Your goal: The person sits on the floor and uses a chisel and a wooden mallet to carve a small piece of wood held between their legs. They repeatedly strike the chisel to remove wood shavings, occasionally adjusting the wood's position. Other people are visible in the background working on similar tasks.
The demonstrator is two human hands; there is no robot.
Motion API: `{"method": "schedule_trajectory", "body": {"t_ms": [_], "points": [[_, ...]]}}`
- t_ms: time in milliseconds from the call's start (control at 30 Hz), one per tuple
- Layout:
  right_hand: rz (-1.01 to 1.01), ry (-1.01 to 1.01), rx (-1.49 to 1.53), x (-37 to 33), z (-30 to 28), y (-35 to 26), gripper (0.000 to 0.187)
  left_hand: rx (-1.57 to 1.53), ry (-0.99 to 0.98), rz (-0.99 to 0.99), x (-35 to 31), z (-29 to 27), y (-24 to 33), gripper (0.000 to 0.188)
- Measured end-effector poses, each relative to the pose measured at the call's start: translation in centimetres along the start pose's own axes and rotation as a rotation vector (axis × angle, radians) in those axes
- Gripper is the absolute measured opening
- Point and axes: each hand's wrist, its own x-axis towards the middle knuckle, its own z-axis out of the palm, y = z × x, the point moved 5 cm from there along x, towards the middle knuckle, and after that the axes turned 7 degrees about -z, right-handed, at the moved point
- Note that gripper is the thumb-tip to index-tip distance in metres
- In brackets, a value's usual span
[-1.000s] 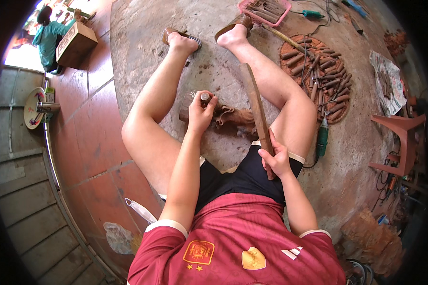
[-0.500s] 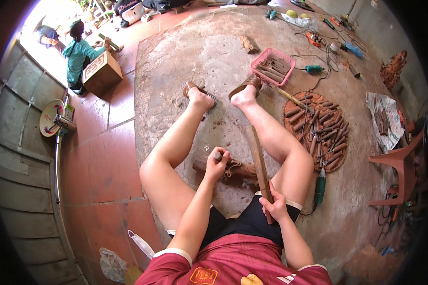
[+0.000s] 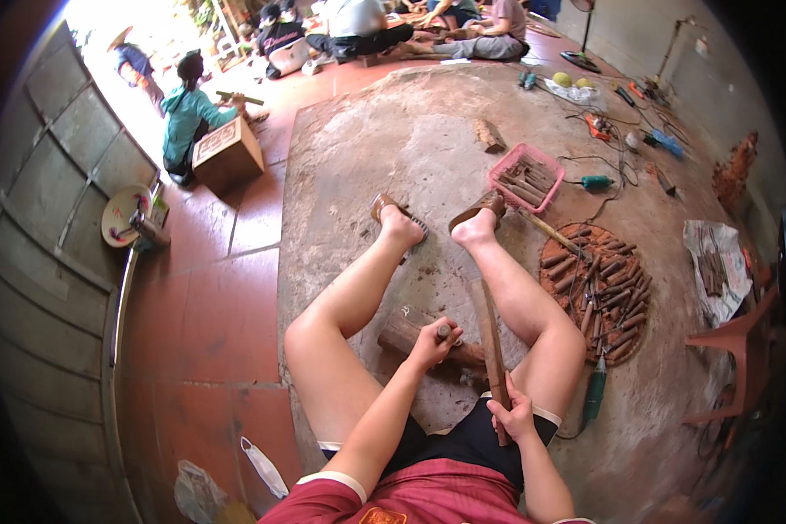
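My left hand [image 3: 431,346] is closed round an upright chisel; only the round end of its handle [image 3: 444,332] shows above the fist, and the blade is hidden. Under that hand, between my legs, a thick brown wood block [image 3: 400,332] lies on the floor, its left end bearing a small pale mark. In my right hand [image 3: 515,410] is a long squared wooden bar [image 3: 487,327], gripped near its lower end. The bar slants up past the right end of the block, beside my right thigh.
Right of my leg, a round mat [image 3: 620,349] carries many chisels. A green power tool [image 3: 596,393] with a cord lies below it. Farther off are a pink basket [image 3: 495,179] of tools, a wood chunk [image 3: 489,135] and a red plastic chair [image 3: 738,358]. A person in teal [image 3: 188,113] works beside a box.
The view has tilted upward, so several seated people show at the back. Both hands keep their grips at about the same places. Less of the block's carved part shows beside my left hand.
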Motion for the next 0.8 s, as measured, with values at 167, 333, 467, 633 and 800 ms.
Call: {"method": "schedule_trajectory", "body": {"t_ms": [167, 333, 467, 633, 800], "points": [[-0.010, -0.024, -0.056, 0.1, 0.2, -0.7, 0.079, -0.077, 0.063, 0.026, 0.2, -1.8, -1.2, 0.014], [-0.127, -0.010, -0.221, -0.1, 0.4, -0.4, 0.075, -0.185, 0.051, -0.074, 0.5, -3.9, -2.8, 0.012], [-0.223, -0.024, -0.272, 0.1, 0.9, 0.1, 0.076, -0.238, 0.053, -0.091, 0.2, -3.8, -2.4, 0.008], [-0.238, -0.052, -0.350, 0.4, 0.6, -1.0, 0.076, -0.334, 0.086, -0.112, 0.5, -3.4, -2.9, 0.006], [-0.180, -0.076, -0.369, 0.3, -0.2, -1.2, 0.077, -0.446, 0.085, -0.138, 0.6, -3.7, -3.5, 0.005]]}}
